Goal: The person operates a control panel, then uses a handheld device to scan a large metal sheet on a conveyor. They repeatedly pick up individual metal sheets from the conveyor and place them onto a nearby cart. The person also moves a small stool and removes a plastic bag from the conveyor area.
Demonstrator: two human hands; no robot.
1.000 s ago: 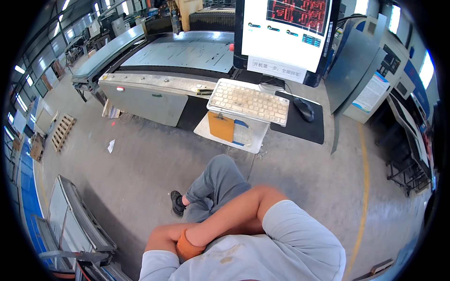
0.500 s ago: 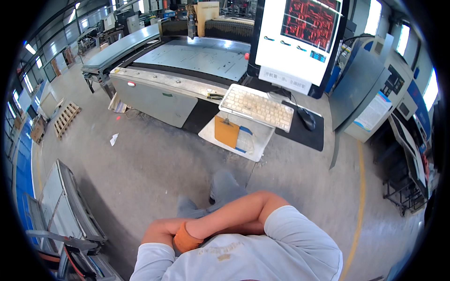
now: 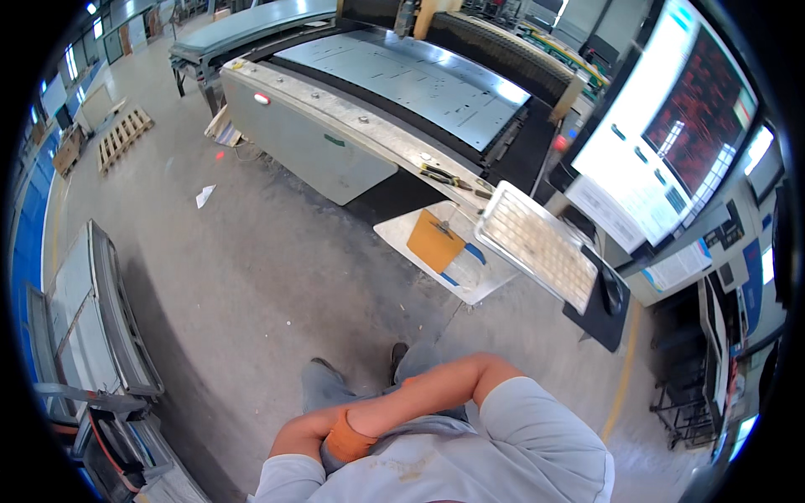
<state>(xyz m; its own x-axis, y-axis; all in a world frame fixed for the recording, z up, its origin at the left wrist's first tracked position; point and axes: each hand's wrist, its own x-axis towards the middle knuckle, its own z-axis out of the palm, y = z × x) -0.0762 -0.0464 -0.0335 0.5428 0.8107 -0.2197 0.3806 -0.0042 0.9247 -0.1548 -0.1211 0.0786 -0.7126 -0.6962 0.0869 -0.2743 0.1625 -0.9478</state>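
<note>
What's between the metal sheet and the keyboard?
In the head view, between sheet and keyboard lie a dark strip, then the pale ledge, with pliers on it.

Right forearm point(image 3: 428, 390) crossed over left arm point(image 3: 312, 424), against torso point(image 3: 470, 465); right wrist point(image 3: 350, 436), orange-cuffed, tucked beside left arm; hands' fingers hidden.

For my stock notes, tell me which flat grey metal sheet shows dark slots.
The flat grey metal sheet on the dark machine bed, centre top; dark slots dot it, unlike the plain pale sheet at upper left.
</note>
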